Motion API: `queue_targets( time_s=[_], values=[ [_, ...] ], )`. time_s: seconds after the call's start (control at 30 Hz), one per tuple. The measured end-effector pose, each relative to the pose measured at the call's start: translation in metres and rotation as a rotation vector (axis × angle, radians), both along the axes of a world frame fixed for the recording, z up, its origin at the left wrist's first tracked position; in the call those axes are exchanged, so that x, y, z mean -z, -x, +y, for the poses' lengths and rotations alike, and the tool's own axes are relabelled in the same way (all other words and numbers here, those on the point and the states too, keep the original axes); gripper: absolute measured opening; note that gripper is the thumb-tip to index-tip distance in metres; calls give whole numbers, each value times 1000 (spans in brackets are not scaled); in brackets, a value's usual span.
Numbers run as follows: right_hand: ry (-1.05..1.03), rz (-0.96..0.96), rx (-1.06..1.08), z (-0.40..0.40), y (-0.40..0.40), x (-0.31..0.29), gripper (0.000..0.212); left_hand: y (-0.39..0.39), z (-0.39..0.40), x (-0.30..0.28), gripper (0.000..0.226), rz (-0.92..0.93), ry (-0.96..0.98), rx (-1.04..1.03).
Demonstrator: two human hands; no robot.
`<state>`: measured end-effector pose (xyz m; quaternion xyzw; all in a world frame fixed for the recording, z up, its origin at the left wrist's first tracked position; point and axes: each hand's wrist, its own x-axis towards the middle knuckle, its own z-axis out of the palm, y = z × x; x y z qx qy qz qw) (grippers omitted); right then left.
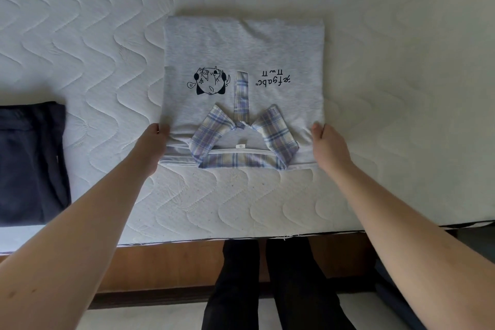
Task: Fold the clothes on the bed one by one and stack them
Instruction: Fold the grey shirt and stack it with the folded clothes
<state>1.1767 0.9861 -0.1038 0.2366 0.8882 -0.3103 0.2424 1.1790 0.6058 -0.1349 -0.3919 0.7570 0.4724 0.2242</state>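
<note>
A light grey shirt (241, 48) with a plaid collar, a cartoon print and dark lettering lies folded into a square on the white quilted mattress (107, 35), collar toward me. My left hand (154, 142) pinches its near left corner, thumb on top. Over at the near right corner, my right hand (328, 144) grips the fabric the same way. A folded dark navy garment (29, 163) rests at the left edge of the view, apart from the shirt.
The mattress's front edge (241, 238) runs across below my forearms, with a wooden bed frame (166, 268) under it. My legs in dark trousers (267, 289) stand against the frame on a pale floor.
</note>
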Motion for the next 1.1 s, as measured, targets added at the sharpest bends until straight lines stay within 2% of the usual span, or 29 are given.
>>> queue_targets(
  time_s=[0.1, 0.23, 0.3, 0.4, 0.57, 0.7, 0.83, 0.97, 1.1],
  values=[
    [118, -2, 135, -11, -2, 4, 49, 0, 2, -3, 26, 3, 5, 3],
    [132, -38, 130, -6, -3, 9, 57, -2, 5, -12, 33, 34, -2, 47],
    [110, 0, 144, 1, -5, 5, 53, -5, 9, -17, 27, 49, -41, 24],
    [212, 87, 193, 7, -6, -15, 35, -11, 15, -34, 20, 76, -101, -7],
    [392, 119, 243, 21, 4, -78, 27, -18, 12, -91, 28, 119, -335, -82],
    [458, 144, 219, 29, 6, -151, 26, -26, 10, -154, 17, 172, -438, -136],
    [541, 182, 191, 32, 4, -222, 26, -43, 12, -221, 18, 271, -460, -186],
    [668, 169, 269, 33, 1, -278, 23, -75, 14, -278, 26, 338, -470, -178],
    [764, 216, 205, 32, -7, -324, 21, -109, 13, -336, 28, 437, -494, -229]
  ],
)
